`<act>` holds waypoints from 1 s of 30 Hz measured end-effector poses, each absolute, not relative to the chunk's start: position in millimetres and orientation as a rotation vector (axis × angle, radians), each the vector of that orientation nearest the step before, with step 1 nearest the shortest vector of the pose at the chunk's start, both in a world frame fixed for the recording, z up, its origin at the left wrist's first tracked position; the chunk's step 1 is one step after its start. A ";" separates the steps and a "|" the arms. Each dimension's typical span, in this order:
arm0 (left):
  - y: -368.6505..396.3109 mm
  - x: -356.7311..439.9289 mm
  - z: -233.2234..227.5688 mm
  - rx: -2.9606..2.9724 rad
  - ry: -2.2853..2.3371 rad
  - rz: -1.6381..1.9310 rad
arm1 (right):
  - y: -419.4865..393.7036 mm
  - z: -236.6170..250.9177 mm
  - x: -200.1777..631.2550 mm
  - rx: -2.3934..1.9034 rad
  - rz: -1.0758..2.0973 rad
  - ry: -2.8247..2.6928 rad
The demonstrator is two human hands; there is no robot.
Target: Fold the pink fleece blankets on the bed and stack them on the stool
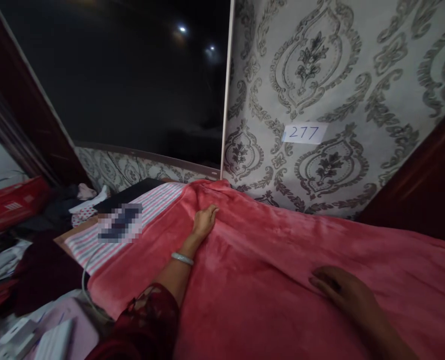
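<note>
A pink-red fleece blanket (pixel 282 260) covers most of the bed in front of me. My left hand (pixel 204 220) reaches far out and presses on the blanket near its far left edge, fingers resting on the fabric; a pale bangle sits on that wrist. My right hand (pixel 342 290) lies flat on the blanket nearer to me, on the right, fingers spread. Under the blanket a pink-and-white striped sheet (pixel 105 240) shows at the left side of the bed.
A patterned wallpaper wall with a paper label reading 277 (pixel 305 133) stands behind the bed. A dark window (pixel 132 75) fills the upper left. Piled clothes (pixel 68 202) and a red box (pixel 12 202) lie left; white papers (pixel 38 335) sit at lower left.
</note>
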State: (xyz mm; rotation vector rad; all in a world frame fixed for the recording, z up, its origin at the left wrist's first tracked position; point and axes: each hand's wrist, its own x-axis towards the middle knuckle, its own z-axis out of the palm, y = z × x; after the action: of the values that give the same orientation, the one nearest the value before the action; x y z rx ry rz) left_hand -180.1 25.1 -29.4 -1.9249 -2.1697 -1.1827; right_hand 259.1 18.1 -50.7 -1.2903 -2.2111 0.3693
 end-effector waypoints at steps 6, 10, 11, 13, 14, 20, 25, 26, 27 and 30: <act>26.1 -178.9 -31.8 -1.920 -2.174 -1.213 | 16.4 -50.0 254.7 -1.210 0.334 -2.239; 23.8 -181.2 -25.7 -1.891 -2.192 -1.215 | 16.0 -49.7 254.6 -1.339 0.268 -2.120; 22.5 -185.4 -22.8 -1.851 -2.204 -1.218 | 16.2 -49.7 255.3 -1.362 0.262 -2.099; 18.5 -199.1 -16.8 -1.705 -2.250 -1.227 | 16.8 -49.6 256.6 -1.374 0.275 -2.083; 15.9 -208.1 -14.4 -1.601 -2.288 -1.230 | 17.1 -49.6 257.1 -1.372 0.291 -2.081; 5.0 -262.4 -18.1 -1.078 -2.572 -1.178 | 18.6 -52.4 256.2 -1.396 0.371 -2.089; 13.3 -291.1 -19.6 -1.091 -2.636 -1.255 | 19.1 -57.5 255.7 -1.409 0.367 -2.048; 15.1 -296.4 -17.8 -1.119 -2.626 -1.298 | 19.0 -57.9 255.7 -1.410 0.369 -2.044; 16.3 -302.0 -15.8 -1.151 -2.611 -1.352 | 18.9 -58.1 255.6 -1.415 0.370 -2.038; 13.9 -318.7 -9.6 -1.208 -2.533 -1.550 | 18.9 -57.9 254.5 -1.433 0.382 -2.032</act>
State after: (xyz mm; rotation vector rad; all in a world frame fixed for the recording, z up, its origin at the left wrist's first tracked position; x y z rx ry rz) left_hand -318.7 13.9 -9.6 -1.2076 -2.5326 -1.5504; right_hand 254.5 18.9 -57.9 -1.4331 -2.0321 0.3821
